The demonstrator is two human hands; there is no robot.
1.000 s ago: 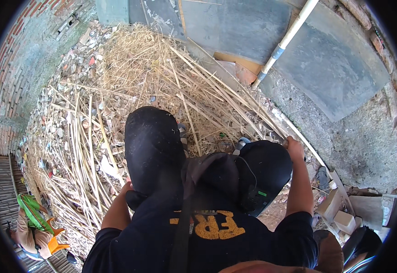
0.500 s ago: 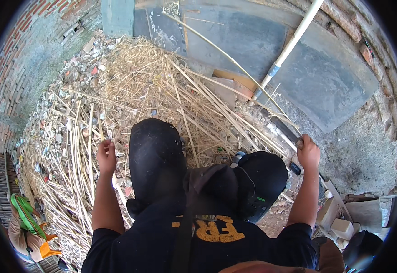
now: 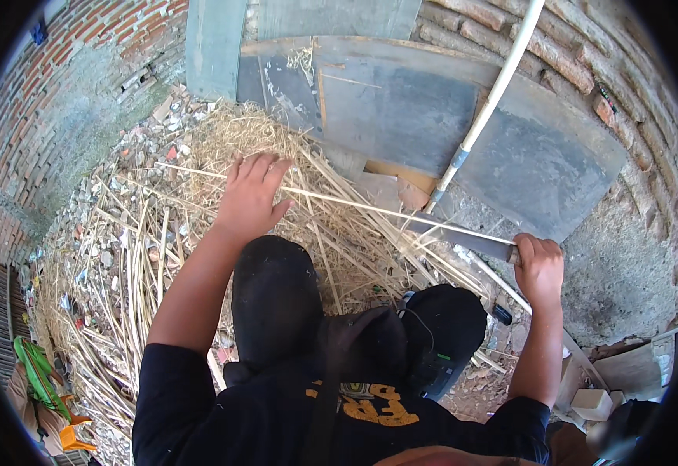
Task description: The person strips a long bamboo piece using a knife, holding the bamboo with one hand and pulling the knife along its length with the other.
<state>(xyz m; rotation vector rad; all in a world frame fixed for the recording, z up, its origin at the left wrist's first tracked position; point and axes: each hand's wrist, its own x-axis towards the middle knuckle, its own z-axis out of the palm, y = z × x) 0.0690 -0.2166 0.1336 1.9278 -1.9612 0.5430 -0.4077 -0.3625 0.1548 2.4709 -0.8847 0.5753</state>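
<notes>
My right hand (image 3: pixel 539 270) is closed around the handle of a broad-bladed knife (image 3: pixel 472 241), its dark blade pointing left. A long, pale bamboo strip (image 3: pixel 370 206) runs slantwise from upper left down to my right hand, passing above the blade. Whether the right fingers also touch its end, I cannot tell. My left hand (image 3: pixel 252 196) lies over the strip near its far left part, palm down with the fingers spread. Part of the strip is hidden beneath that hand. Thin curled shavings (image 3: pixel 424 233) show beside the blade.
Bamboo strips (image 3: pixel 141 287) lie in a heap at left, and straw-like shavings (image 3: pixel 238 140) pile up ahead on rubble. A pale pole (image 3: pixel 494 101) leans against dark boards (image 3: pixel 401 101). Brick walls (image 3: pixel 82 85) stand at the sides. A green-and-orange item (image 3: pixel 40 365) lies lower left.
My left hand has moved up and right from beside my knee onto the strip, fingers now spread. The strip has swung to a flatter slant. My right hand still holds the knife, slightly farther right.
</notes>
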